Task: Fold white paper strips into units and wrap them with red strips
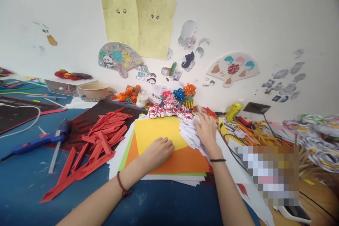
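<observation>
My left hand (pixel 160 151) lies palm down on a stack of coloured paper, its fingers loosely curled; nothing shows in it. Yellow sheets (pixel 153 129) are on top, with orange paper (pixel 182 162) beneath and green and white edges below. At the stack's right side, my right hand (pixel 206 129) reaches over a pile of folded white paper strips (pixel 191 136), thumb and fingers apart. Its palm side is hidden, and no held thing shows. Just behind the stack sit red-and-white folded paper pieces (pixel 164 112).
Folded red paper strips (pixel 103 137) lie left of the stack, near a blue glue gun (pixel 39 141). Paper flowers (pixel 178 95) stand at the back by a yellow bottle (pixel 235 109). A cable (pixel 233 152) and a phone (pixel 293 212) are on the right.
</observation>
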{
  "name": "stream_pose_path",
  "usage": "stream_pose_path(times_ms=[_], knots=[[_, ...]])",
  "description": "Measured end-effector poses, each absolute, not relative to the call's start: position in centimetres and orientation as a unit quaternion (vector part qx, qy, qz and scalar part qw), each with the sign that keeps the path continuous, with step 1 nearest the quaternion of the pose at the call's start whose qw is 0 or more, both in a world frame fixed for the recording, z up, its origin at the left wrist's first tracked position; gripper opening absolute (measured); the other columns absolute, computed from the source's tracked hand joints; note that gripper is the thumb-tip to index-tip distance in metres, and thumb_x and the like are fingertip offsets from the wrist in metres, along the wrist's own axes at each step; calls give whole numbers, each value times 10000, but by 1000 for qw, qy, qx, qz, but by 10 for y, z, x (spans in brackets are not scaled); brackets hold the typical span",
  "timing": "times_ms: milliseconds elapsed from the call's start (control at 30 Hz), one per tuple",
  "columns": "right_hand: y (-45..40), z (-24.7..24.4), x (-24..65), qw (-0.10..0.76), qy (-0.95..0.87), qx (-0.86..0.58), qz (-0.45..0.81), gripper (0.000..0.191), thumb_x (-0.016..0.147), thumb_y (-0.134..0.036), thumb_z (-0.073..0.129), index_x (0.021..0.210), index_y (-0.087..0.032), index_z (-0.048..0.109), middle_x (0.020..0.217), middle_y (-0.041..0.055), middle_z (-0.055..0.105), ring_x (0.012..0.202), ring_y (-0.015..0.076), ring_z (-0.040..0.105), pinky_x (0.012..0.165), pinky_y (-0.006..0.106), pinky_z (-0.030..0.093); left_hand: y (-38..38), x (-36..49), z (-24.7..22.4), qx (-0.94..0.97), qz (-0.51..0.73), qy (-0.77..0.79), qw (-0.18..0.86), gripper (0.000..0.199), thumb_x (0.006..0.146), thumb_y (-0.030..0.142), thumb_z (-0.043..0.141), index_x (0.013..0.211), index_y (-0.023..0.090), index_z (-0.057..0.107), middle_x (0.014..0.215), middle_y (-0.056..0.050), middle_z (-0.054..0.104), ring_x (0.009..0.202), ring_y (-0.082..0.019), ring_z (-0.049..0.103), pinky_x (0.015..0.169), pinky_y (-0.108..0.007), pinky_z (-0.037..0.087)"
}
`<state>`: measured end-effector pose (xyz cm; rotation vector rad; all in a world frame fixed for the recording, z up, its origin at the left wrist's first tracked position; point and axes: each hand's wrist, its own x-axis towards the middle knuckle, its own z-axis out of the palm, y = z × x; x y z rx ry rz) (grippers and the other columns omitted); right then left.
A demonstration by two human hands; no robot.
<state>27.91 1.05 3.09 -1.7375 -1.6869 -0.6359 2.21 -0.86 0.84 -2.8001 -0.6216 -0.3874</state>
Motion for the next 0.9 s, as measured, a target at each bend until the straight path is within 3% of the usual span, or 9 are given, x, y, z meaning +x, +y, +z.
stream_pose_path(times_ms=[167,267,500,600,700,900], knots=[[9,10,273,235,-662,-675,-225,554,869,-431,555,1362,-196,462,1341,149,514,1192,340,424,965,462,315,-8,23,7,-961,-134,-211,122,161,947,162,429,850,162,557,834,-77,580,792,-210,513,673,-338,363],[5,1,277,211,-673,-682,-192,527,865,-463,549,1331,-222,498,1331,134,528,1191,328,444,961,452,329,-9,23,7,-961,-135,-213,115,169,950,167,423,853,161,562,833,-80,576,791,-212,512,674,-342,370],[3,7,274,276,-679,-659,-170,547,914,-452,475,1398,-207,406,1327,121,532,1209,284,456,982,409,342,-9,23,7,-960,-138,-216,109,187,962,181,402,863,168,560,831,-67,583,801,-210,518,702,-337,381],[3,6,271,245,-706,-645,-160,609,852,-498,556,1378,-214,434,1363,119,506,1245,304,424,1006,427,321,-9,24,6,-961,-138,-214,111,182,962,186,404,866,165,558,841,-68,586,807,-212,519,711,-339,381],[3,0,272,218,-713,-648,-158,577,834,-446,590,1347,-207,475,1371,127,499,1262,310,411,1018,441,312,-9,23,7,-961,-135,-215,112,179,960,174,404,860,163,553,841,-69,584,797,-211,515,699,-340,381],[5,1,277,257,-705,-645,-144,479,875,-329,528,1329,-184,490,1322,123,543,1206,279,482,995,412,367,-9,22,7,-961,-133,-215,109,165,951,162,413,856,162,547,850,-73,583,786,-208,509,684,-339,378]])
